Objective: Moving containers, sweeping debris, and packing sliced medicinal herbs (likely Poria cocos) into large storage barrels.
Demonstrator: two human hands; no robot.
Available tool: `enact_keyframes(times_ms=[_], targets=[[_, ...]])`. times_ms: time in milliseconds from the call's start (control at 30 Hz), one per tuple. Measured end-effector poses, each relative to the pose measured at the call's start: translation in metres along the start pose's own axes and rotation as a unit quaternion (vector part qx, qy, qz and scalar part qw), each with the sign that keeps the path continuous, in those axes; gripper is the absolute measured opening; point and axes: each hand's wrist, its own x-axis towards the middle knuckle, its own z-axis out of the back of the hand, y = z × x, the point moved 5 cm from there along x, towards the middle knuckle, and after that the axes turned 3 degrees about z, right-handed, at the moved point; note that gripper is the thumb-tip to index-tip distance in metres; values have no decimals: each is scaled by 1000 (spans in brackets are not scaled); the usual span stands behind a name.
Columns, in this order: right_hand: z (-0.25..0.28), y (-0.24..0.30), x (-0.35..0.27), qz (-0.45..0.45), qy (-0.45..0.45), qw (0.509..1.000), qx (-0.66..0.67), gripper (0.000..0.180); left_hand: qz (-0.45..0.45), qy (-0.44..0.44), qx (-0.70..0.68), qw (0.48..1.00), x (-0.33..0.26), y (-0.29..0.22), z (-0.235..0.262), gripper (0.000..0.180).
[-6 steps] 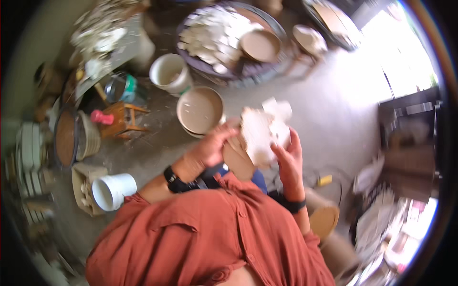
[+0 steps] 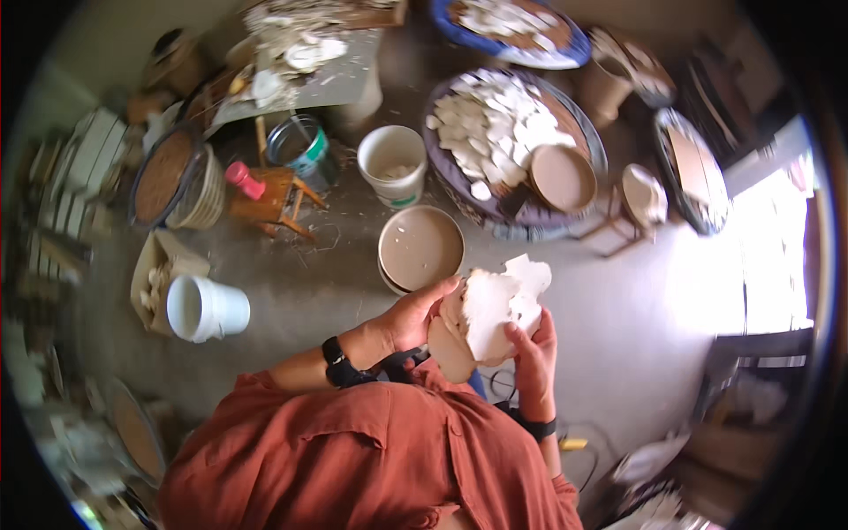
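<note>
In front of my chest is a bundle of thin, irregular, cream-white flat pieces (image 2: 488,314) with ragged edges; their material is unclear. My left hand (image 2: 411,320) closes on the bundle's left side, where tan flat pieces (image 2: 450,352) show beneath the white one. My right hand (image 2: 533,358) grips the right edge, thumb on top and fingers behind. A smaller white piece (image 2: 528,276) sticks out at the upper right. Just beyond my left hand stands a round tan tub (image 2: 422,249) with a few white bits inside.
A wide round tray (image 2: 579,132) ahead carries a heap of white pieces and a tan bowl (image 2: 563,178). Left of it stand a white bucket (image 2: 391,168), a metal can (image 2: 296,146) and a wooden stool (image 2: 274,196). A pale bucket (image 2: 225,309) is at far left.
The view has swung, so the surroundings sit lower and mostly farther right in the picture. Both hands keep hold of the flat pieces, with little change in grip.
</note>
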Motion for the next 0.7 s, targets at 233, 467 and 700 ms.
enact_keyframes(times_ms=[233,467,700], targets=[[-69,-11,55,-32,144,988,-52,43,-139,-84,189,968,-40,-63,15,51],[-169,-62,99,-183,264,946,-34,40,-122,-87,228,962,-77,-158,86,51],[-353,-129,151,-208,206,955,-57,30,-166,-185,123,961,-175,-339,206,35]])
